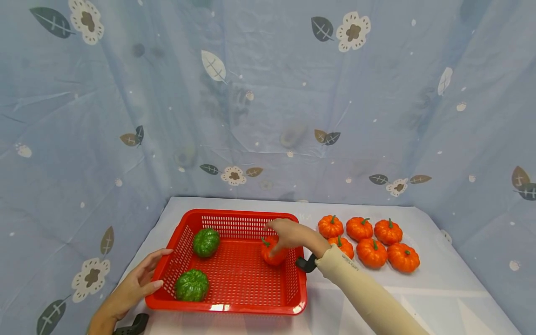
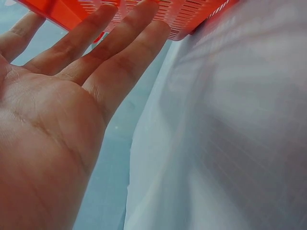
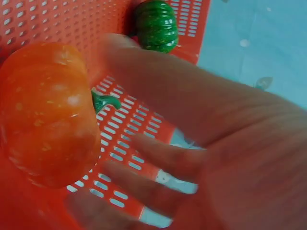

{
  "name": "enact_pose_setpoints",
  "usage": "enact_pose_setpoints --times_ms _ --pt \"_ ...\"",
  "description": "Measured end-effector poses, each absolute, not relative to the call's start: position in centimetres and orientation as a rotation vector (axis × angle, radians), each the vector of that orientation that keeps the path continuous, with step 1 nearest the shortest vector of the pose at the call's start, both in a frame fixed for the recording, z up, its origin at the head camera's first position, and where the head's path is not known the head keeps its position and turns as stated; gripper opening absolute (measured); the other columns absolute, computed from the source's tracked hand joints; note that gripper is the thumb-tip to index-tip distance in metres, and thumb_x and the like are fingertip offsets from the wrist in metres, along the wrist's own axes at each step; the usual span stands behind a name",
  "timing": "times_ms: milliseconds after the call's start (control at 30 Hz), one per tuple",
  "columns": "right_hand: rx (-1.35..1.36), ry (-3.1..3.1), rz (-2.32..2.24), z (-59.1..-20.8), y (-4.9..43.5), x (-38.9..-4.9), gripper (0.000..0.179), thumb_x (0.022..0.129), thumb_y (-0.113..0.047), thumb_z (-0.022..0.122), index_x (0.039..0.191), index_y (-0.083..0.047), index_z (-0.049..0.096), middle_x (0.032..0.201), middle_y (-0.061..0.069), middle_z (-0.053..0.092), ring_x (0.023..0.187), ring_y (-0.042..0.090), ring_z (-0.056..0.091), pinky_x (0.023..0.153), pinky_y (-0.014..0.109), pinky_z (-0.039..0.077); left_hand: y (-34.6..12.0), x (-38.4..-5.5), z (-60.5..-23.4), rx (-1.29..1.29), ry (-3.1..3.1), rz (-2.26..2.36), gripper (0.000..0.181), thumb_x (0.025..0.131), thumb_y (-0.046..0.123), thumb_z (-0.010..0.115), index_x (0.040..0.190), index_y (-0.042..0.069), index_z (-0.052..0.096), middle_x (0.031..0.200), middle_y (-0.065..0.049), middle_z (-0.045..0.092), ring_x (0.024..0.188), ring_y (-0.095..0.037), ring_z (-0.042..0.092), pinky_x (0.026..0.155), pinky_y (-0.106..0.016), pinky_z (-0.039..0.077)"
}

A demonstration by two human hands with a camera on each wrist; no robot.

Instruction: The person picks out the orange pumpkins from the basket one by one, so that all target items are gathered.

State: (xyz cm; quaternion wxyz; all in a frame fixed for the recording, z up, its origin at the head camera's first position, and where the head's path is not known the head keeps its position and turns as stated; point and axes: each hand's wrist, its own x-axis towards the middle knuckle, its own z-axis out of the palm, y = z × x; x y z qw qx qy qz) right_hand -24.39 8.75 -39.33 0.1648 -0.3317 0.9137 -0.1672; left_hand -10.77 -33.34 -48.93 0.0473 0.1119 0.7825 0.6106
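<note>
A red perforated plastic basket [image 1: 243,270] stands on the table. In its right end lies an orange pumpkin [image 1: 270,257] with a green stem. My right hand [image 1: 295,233] is over this pumpkin with thumb and fingers spread; the right wrist view shows a gap between the hand and the pumpkin [image 3: 48,115]. Two green pumpkins, one at the back [image 1: 206,242] and one at the front [image 1: 191,285], lie in the basket's left end. My left hand [image 1: 134,284] rests its extended fingers against the basket's left side, palm away from it in the left wrist view.
Several orange pumpkins [image 1: 371,253] sit in two rows on the white tablecloth [image 1: 435,279], right of the basket. A blue patterned curtain [image 1: 268,102] encloses the back and both sides of the table.
</note>
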Motion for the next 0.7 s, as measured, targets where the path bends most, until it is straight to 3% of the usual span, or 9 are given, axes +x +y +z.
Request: enact_pose_setpoints --times_ms 267,467,700 --pt "-0.861 2.567 -0.355 -40.4 8.5 -24.9 0.07 0.075 -0.026 0.094 0.137 -0.013 0.064 0.122 -0.001 0.067 0.113 0.02 0.057 0.1 0.04 0.051 -33.2 -10.7 -48.8 0.316 2.377 1.867 0.063 0.1 0.003 0.059 0.157 0.011 0.033 0.145 0.003 0.045 0.121 -0.005 0.057 0.089 -0.033 0.057" --pt "-0.863 2.563 -0.285 -40.9 8.2 -25.1 0.064 0.073 -0.029 0.095 0.13 -0.02 0.068 0.116 -0.004 0.067 0.109 0.017 0.057 0.095 0.037 0.052 -33.3 -10.7 -48.8 0.303 2.402 1.846 0.063 0.1 0.005 0.06 0.157 0.012 0.035 0.147 0.007 0.041 0.122 0.001 0.054 0.09 -0.031 0.056" --pt "-0.93 2.56 -0.302 -40.9 8.2 -25.2 0.061 0.073 -0.031 0.094 0.128 -0.02 0.068 0.109 -0.008 0.065 0.101 0.014 0.055 0.089 0.033 0.051 -33.2 -10.7 -48.9 0.276 2.431 1.836 0.063 0.1 0.008 0.062 0.157 0.013 0.036 0.147 0.007 0.041 0.121 0.003 0.052 0.089 -0.03 0.056"
